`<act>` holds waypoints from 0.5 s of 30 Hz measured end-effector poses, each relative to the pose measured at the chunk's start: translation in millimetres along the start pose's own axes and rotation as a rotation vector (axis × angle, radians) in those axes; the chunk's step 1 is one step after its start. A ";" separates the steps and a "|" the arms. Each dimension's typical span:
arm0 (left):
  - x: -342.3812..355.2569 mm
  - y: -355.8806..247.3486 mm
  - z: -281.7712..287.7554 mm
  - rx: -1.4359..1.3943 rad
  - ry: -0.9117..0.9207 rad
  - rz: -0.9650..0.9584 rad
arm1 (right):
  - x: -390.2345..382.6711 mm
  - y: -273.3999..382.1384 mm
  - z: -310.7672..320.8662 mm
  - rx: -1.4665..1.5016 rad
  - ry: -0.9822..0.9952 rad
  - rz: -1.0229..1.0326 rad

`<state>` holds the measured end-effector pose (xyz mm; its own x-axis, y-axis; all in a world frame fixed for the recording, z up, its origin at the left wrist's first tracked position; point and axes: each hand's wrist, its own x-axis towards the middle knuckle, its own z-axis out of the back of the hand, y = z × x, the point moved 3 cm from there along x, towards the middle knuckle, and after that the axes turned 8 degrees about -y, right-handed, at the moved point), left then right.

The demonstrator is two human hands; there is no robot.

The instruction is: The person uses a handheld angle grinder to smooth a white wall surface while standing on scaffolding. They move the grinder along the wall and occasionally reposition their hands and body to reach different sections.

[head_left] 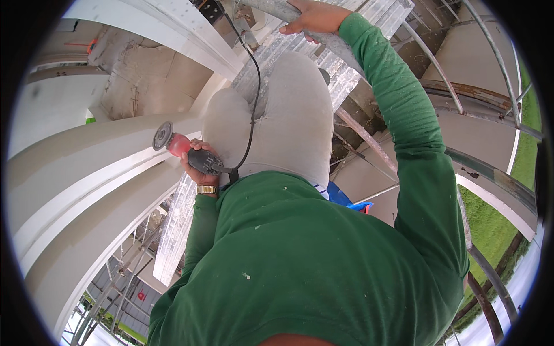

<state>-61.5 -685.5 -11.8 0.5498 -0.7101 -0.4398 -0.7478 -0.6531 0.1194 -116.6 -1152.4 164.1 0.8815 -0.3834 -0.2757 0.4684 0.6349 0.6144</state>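
Observation:
My left hand [188,166] is closed around the body of a red and black angle grinder [179,145], low beside my left thigh. The grinder's round disc [163,136] points toward the pale moulded wall [115,141]. From its rear end a black power cord [254,98] loops up across my light trousers and runs off ahead. Stretched out in front, my right hand [318,17] grips a grey metal scaffold pipe [344,51], fingers over it. I cannot tell whether the disc is turning.
Dusty metal scaffold planks [271,60] lie under my legs. Scaffold tubes [427,52] cross on the right, with a drop to lower levels and green grass [490,225] beyond. A white beam [173,29] rises at the upper left. Something blue [339,195] shows by my right hip.

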 end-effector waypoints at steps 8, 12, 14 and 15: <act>-5.4 -4.2 7.7 0.076 -0.056 -0.084 | -16.2 7.8 -12.5 0.231 0.035 0.059; 17.4 15.3 -4.1 0.114 -0.125 -0.129 | -19.6 7.9 -13.5 0.309 0.086 -0.045; 32.4 14.0 -0.4 0.170 -0.094 -0.128 | -16.8 7.1 -19.1 0.339 0.065 -0.090; 36.6 17.4 -8.2 0.175 -0.123 -0.193 | -13.5 4.7 -21.2 0.347 0.054 -0.102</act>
<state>-51.4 -725.0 -18.5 0.6470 -0.5324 -0.5458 -0.6923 -0.7102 -0.1279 -125.0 -1130.0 155.0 0.8376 -0.3914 -0.3811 0.5136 0.3265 0.7935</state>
